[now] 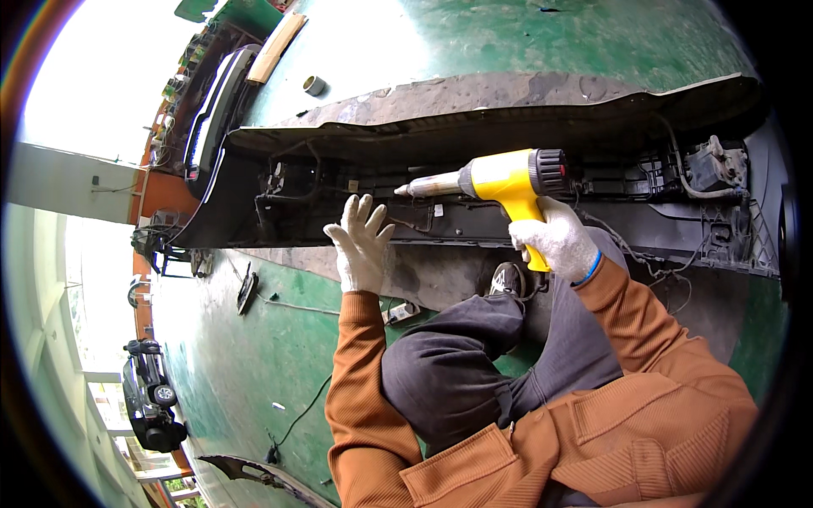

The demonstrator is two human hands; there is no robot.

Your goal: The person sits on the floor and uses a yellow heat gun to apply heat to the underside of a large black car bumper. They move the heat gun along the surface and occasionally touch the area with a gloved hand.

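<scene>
A yellow heat gun (501,176) with a tapered metal nozzle is gripped by its handle in my right hand (559,240), which wears a white glove. Its nozzle points left, over a long black car bumper (610,222) that lies with its inner side up. My left hand (362,241), also gloved, is raised near the bumper's near edge with fingers spread and nothing in it. The nozzle tip is a little beyond and to the right of those fingers. Wiring (669,269) and brackets run along the bumper's inside.
A white power strip (400,312) lies on the green floor by my knee, with cables nearby. A roll of tape (314,85) sits beyond the bumper. Another bumper-like part (262,476) is at the lower left. A dark car (152,396) stands far left.
</scene>
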